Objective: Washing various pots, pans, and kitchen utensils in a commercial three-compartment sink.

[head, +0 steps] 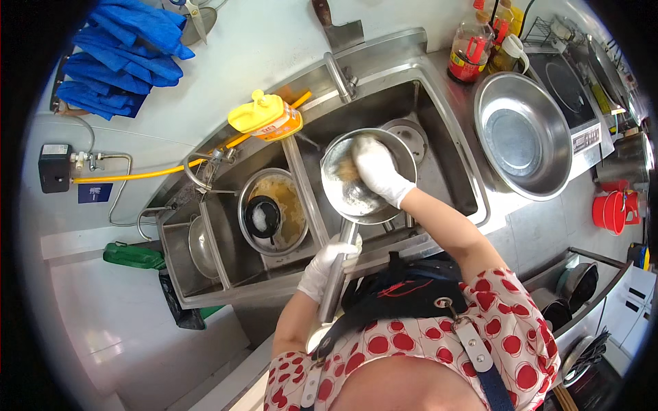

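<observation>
A stainless steel saucepan [339,198] is tilted over the right basin of a steel sink [447,190]. My left hand [329,262], in a white glove, grips its long metal handle [336,285]. Inside the pan is my gloved right hand [378,167], blurred by motion, with its fingers against the inner wall. A brownish scrubber [349,170] shows under those fingers, too blurred to name more exactly. Whitish, foamy marks cover part of the pan's inside. Behind the pan, a round metal strainer or lid [408,138] lies in the basin, partly hidden.
A faucet [339,79] overhangs the right basin. On the divider stands a yellow bottle [267,118]. The middle basin holds a bowl of murky liquid [288,198] with a black round item [262,218]. A large steel bowl [514,133] sits right, near sauce bottles [468,51]. A cleaver [339,28] hangs behind.
</observation>
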Action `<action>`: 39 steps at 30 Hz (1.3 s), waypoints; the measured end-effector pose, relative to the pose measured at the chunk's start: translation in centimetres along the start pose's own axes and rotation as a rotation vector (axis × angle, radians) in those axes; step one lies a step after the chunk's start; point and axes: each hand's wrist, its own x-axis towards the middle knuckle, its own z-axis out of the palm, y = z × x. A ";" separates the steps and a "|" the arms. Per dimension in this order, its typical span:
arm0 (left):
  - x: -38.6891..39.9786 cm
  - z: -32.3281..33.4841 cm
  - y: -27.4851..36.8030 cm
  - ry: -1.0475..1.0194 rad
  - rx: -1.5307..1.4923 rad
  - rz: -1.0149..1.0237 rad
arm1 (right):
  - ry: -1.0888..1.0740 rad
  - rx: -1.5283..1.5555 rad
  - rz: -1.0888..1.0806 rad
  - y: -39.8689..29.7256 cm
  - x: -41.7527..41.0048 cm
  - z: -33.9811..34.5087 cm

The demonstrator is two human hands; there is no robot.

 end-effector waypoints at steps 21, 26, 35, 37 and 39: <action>-0.2 0.4 2.0 0.149 0.210 0.081 | -0.590 0.331 -0.561 -3.3 -2.1 -1.9; -0.3 0.6 1.7 0.097 0.218 0.092 | -0.084 0.051 -0.456 -1.0 0.4 -0.9; 0.1 0.7 1.1 0.149 0.216 0.165 | -0.671 0.137 0.222 -2.6 -4.7 -0.6; 0.0 0.8 0.8 0.149 0.222 0.162 | -0.458 0.352 0.169 -2.9 -4.6 -1.1; -0.2 0.9 0.7 0.144 0.229 0.164 | -0.402 0.451 0.076 -2.5 -3.7 -1.5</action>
